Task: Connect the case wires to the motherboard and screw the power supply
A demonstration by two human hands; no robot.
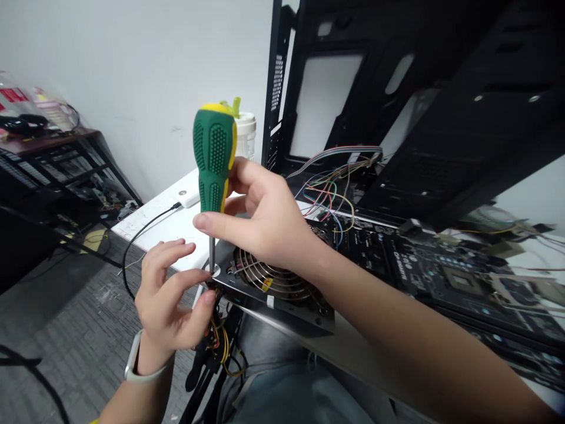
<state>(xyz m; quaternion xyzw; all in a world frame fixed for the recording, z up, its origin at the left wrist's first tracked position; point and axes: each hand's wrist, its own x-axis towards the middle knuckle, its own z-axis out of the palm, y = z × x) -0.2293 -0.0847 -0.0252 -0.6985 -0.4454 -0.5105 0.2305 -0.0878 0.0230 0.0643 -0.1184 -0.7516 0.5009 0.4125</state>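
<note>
The power supply box (304,312) lies at the edge of the white table (163,203), fan grille (273,280) in place. The right hand (273,218) is closed around the screwdriver (216,153), its tip at the box's corner, where work looks unfinished. The left hand (168,300), half open, has fingertips there; any grip is unclear. Beyond, the circuit board (410,271) lies exposed.

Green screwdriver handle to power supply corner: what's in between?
Head view: only the metal shaft runs from the handle down to the power supply corner. Left fingers are beside its lower end.
</note>
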